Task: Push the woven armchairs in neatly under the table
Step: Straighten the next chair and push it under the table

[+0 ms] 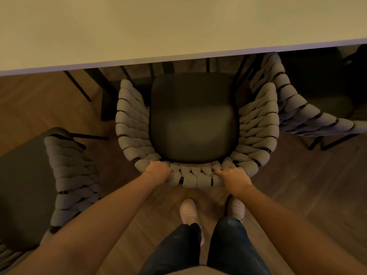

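A woven armchair (131,124) with thick grey braided rope and a dark seat cushion stands in front of me, its front tucked just under the edge of the pale table (178,26). My left hand (157,169) grips the top of the backrest on the left. My right hand (233,176) grips the same backrest on the right, fingers curled over the rope. A second woven armchair (73,175) stands at my left, away from the table and turned sideways. A third woven armchair (297,112) sits at the right, angled, partly under the table.
Dark metal table and chair legs (79,86) show under the table edge. The floor is wooden herringbone parquet (307,185). My feet in pale perforated shoes (188,211) stand right behind the middle chair.
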Tool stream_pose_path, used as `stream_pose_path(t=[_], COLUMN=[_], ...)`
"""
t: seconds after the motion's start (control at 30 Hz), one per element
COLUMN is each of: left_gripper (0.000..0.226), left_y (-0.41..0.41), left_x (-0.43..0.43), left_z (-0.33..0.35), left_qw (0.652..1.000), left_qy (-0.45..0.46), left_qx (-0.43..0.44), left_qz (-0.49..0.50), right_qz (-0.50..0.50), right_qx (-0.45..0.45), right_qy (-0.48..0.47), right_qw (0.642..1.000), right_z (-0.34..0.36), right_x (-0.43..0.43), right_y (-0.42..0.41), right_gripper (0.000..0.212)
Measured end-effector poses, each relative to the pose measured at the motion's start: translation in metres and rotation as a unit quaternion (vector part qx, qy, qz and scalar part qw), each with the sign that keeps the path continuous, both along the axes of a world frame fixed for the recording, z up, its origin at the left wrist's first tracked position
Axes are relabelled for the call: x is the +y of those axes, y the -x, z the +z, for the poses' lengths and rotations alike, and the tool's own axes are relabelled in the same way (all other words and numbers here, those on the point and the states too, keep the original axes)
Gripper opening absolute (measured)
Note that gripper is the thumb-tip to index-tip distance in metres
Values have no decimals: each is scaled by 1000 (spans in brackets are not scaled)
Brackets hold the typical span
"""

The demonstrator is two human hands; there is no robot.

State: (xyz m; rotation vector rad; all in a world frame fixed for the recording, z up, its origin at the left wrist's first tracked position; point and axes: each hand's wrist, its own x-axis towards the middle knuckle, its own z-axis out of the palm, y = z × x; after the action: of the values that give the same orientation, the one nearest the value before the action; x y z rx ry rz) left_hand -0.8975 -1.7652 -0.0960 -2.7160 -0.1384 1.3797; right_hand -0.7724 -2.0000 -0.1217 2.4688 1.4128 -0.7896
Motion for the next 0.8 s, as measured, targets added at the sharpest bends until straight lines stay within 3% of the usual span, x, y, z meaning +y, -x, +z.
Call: stream_pose_path(t=[0.57,0.8], left_gripper=[37,45], left_y=[-77,-108], left_x=[26,37], left_z=[-10,-6], left_qw=[989,989], left_qy=[20,-25], left_qx=[-101,-93], left_qz=[102,115], right_qz=[51,70], right_qx=[-7,-14], right_qy=[8,-4], right_qw=[999,997], right_z=[-4,-3], right_x=[43,64], right_y=[-120,-159], right_gripper=[43,43])
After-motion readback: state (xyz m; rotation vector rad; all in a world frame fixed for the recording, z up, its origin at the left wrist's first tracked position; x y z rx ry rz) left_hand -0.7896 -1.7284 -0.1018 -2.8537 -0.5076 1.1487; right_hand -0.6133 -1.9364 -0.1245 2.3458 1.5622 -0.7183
